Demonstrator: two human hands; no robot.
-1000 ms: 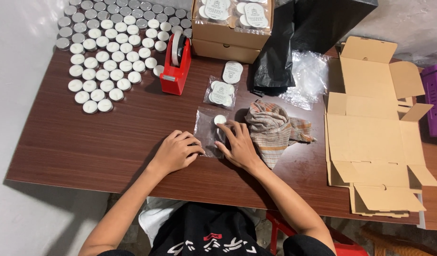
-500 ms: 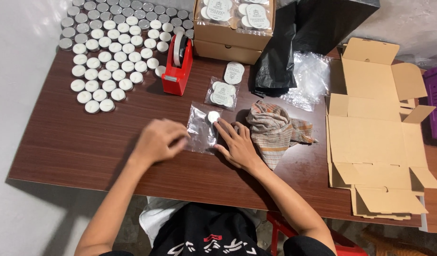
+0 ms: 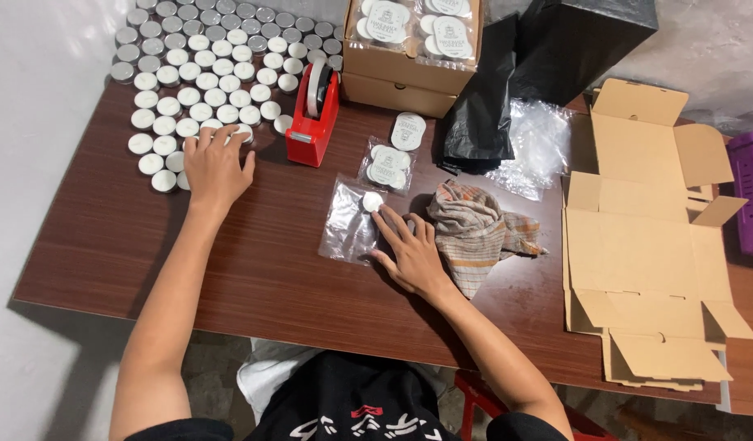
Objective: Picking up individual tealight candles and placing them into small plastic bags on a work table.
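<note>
A clear plastic bag holding one white candle lies mid-desk. Just beyond it lies a sealed clear packet of white candles with round labels. At the far edge stands a brown cardboard box filled with such packets. At right lies a flattened brown carton.

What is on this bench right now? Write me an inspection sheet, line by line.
Surface: brown wooden table, against a pale wall.
Job's things: clear plastic bag holding one white tealight; block of tealights at far left.
Clutter: red tape dispenser, checked cloth, black bag, flat cardboard box, packed candle bags.
Hands: left hand on the tealights' edge; right hand pressing the bag's edge.
Cables: nothing seen.
Surroundings: purple container at right.
</note>
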